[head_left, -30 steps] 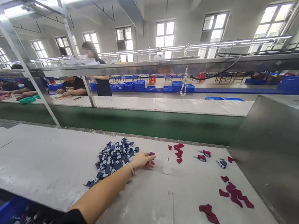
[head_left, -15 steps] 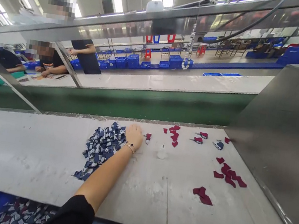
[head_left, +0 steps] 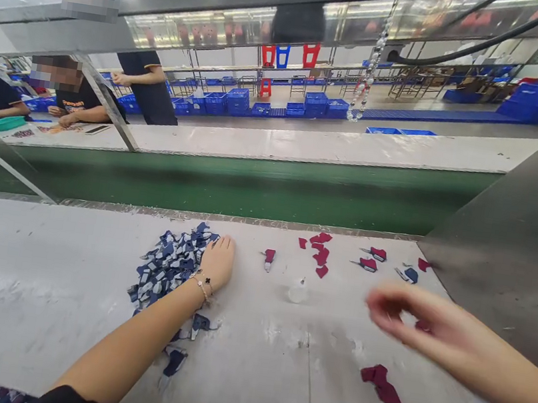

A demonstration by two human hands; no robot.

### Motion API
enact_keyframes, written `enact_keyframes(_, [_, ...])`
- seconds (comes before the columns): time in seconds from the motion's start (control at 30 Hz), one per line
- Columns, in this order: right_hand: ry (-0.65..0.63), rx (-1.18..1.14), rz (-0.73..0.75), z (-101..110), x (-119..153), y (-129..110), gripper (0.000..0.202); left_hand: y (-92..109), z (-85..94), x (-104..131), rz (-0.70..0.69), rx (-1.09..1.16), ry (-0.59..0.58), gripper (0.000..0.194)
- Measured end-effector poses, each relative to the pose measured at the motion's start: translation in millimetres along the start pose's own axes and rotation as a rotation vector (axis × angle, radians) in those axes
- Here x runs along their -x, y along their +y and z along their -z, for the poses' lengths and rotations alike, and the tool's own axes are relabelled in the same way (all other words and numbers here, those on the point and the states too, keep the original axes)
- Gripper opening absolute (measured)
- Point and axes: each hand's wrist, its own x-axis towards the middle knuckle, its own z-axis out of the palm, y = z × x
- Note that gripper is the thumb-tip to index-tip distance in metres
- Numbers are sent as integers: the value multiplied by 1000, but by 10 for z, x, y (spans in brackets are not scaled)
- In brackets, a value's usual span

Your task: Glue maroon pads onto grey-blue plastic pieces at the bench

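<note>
My left hand [head_left: 218,262], with a bracelet at the wrist, lies palm down against the right edge of a heap of small navy-and-pale-grey pieces [head_left: 166,263]. Its fingers are stretched forward, the tips partly hidden. Several of the same pieces [head_left: 174,361] lie loose beside my left forearm. My right hand [head_left: 406,313] reaches in from the right above the table, fingers curved and smeared by motion. Whether it holds anything is unclear. Under and around it are flat maroon pieces [head_left: 382,384], and beyond it two maroon-and-grey pieces [head_left: 376,253] and a navy one [head_left: 410,274].
A single maroon-and-white piece [head_left: 268,259] and a small translucent round object [head_left: 298,291] lie mid-table. More maroon pieces [head_left: 321,256] are at the back. A metal panel [head_left: 521,239] bounds the right side. A bead string [head_left: 364,84] hangs overhead. Co-workers [head_left: 79,99] are across the line.
My right hand has come into view from the right. My left hand has shifted left along the heap, and some navy pieces now lie loose nearer me. The camera view has tilted and shifted.
</note>
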Motion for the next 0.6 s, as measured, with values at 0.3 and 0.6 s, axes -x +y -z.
enact_keyframes(0.3, [-134, 225, -65, -666, -1501, 552, 34, 923, 488, -874, -510, 192, -153, 34])
enact_keyframes(0.6, [-97, 200, -36, -752, -1600, 862, 26, 1270, 191, -1465, -552, 291, -295, 28])
